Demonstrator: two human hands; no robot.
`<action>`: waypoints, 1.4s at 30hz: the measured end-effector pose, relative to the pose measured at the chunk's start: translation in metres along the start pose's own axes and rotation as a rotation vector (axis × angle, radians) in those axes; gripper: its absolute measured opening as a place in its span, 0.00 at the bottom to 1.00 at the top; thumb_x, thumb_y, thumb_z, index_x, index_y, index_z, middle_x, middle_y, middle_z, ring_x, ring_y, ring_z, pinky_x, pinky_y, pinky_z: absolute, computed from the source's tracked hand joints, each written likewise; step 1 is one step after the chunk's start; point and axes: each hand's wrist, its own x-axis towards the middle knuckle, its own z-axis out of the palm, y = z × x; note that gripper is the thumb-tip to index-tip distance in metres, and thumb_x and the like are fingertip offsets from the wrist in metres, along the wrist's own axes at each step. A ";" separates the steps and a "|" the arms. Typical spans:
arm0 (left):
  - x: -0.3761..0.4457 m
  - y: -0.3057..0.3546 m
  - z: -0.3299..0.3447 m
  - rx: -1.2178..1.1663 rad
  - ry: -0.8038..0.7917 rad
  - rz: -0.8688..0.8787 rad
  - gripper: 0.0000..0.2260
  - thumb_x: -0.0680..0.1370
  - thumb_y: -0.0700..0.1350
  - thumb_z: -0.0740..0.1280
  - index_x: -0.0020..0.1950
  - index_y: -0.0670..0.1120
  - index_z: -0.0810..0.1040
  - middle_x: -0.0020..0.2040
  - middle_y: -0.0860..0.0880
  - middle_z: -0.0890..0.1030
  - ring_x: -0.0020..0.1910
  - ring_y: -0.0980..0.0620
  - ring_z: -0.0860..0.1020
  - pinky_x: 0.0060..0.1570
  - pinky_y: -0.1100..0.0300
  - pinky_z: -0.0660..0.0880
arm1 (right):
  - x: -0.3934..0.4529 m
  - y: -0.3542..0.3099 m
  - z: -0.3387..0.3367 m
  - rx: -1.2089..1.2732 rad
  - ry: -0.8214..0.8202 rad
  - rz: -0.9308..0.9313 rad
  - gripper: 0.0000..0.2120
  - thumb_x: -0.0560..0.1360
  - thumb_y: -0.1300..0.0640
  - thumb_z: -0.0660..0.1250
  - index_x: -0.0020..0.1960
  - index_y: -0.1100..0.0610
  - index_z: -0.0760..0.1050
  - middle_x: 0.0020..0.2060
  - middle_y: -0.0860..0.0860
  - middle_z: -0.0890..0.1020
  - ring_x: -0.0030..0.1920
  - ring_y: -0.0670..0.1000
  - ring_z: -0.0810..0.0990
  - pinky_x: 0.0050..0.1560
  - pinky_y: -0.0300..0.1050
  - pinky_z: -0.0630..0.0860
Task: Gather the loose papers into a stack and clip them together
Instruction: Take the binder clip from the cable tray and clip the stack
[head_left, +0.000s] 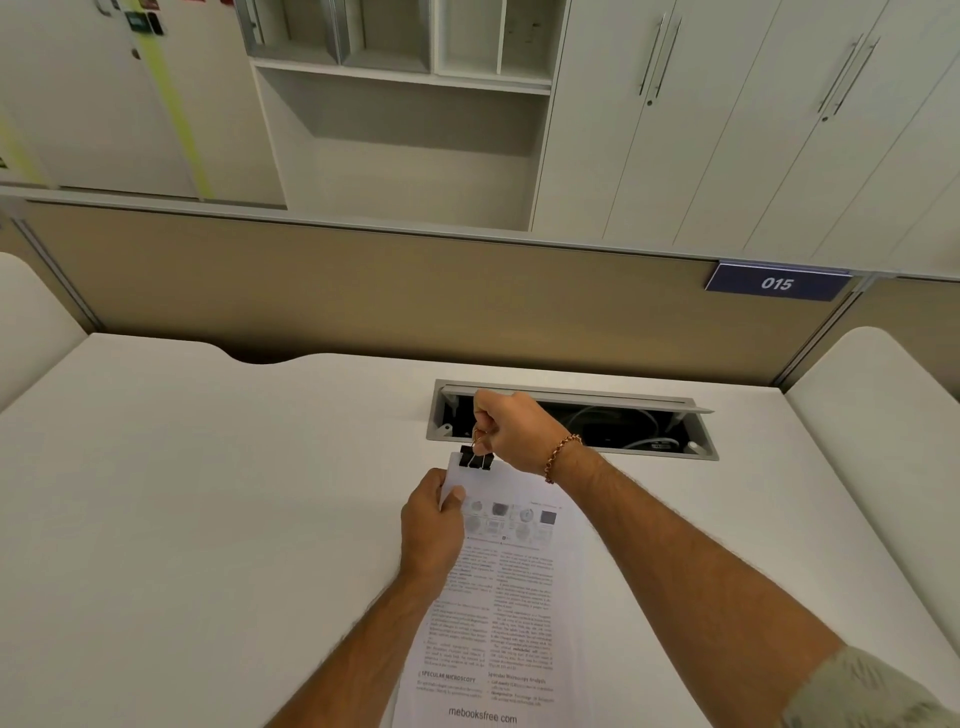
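Observation:
A stack of printed papers (514, 597) lies lengthwise on the white desk (208, 493), its far edge pointing away from me. A black binder clip (475, 459) with metal handles sits on that far edge, near the left corner. My right hand (511, 428) pinches the clip's handles from above, fingers closed around them. My left hand (434, 519) grips the left side of the stack just below the clip, thumb on top of the top sheet.
An open cable hatch (571, 421) with wires inside lies just beyond the papers. A beige partition (363, 291) with a blue "015" sign (776, 283) bounds the desk's far edge. White cabinets and shelves stand behind it.

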 end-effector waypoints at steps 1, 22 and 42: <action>0.000 0.001 0.001 -0.009 -0.003 0.009 0.06 0.83 0.44 0.62 0.48 0.53 0.74 0.49 0.48 0.83 0.46 0.48 0.84 0.37 0.61 0.83 | 0.000 0.000 0.001 0.010 -0.005 0.000 0.22 0.77 0.71 0.64 0.36 0.48 0.63 0.37 0.52 0.77 0.43 0.54 0.82 0.50 0.54 0.84; -0.008 0.008 -0.002 -0.096 -0.011 0.021 0.07 0.83 0.42 0.63 0.54 0.53 0.77 0.48 0.52 0.85 0.45 0.50 0.85 0.35 0.62 0.82 | -0.011 -0.003 0.002 0.173 -0.188 0.066 0.34 0.71 0.66 0.76 0.70 0.54 0.62 0.55 0.59 0.82 0.54 0.58 0.82 0.60 0.52 0.79; -0.033 0.027 -0.071 -0.258 0.114 0.008 0.04 0.81 0.39 0.65 0.54 0.46 0.78 0.48 0.45 0.86 0.43 0.48 0.87 0.44 0.48 0.84 | -0.146 0.062 0.052 1.055 0.005 0.444 0.27 0.67 0.62 0.80 0.62 0.63 0.75 0.52 0.60 0.86 0.54 0.62 0.86 0.57 0.67 0.80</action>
